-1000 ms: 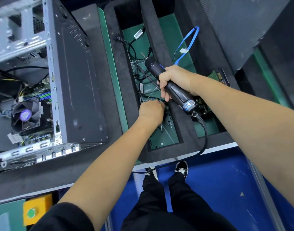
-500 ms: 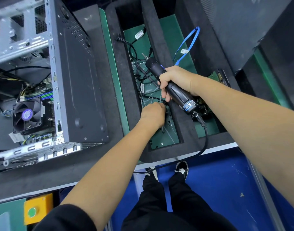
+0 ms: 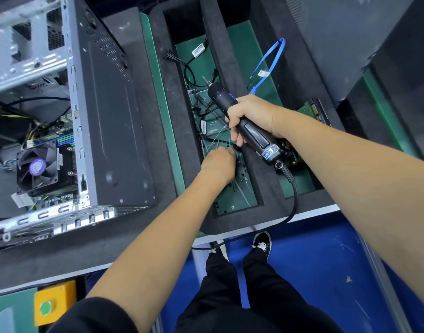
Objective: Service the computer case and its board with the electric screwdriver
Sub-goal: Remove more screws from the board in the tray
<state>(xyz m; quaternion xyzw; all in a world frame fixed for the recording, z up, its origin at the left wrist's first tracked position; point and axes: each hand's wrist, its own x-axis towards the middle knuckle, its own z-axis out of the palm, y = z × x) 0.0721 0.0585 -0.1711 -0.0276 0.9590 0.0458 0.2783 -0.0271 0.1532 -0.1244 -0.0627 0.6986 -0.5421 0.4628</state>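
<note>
Computer case (image 3: 110, 121) stands open on the desk (image 3: 62, 241) at left, its board (image 3: 62, 138) w/ fan (image 3: 38, 167) visible inside. Right hand (image 3: 251, 116) has fingers wrapped tight round the electric screwdriver (image 3: 244, 123), bit pointing away, tool over the foam tray (image 3: 232, 75) beside the case. Left hand (image 3: 218, 164) is down in the tray's left compartment, fingers curled among cables and loose screws; can't tell if it holds anything. Blue cable (image 3: 271, 61) loops in next compartment.
</note>
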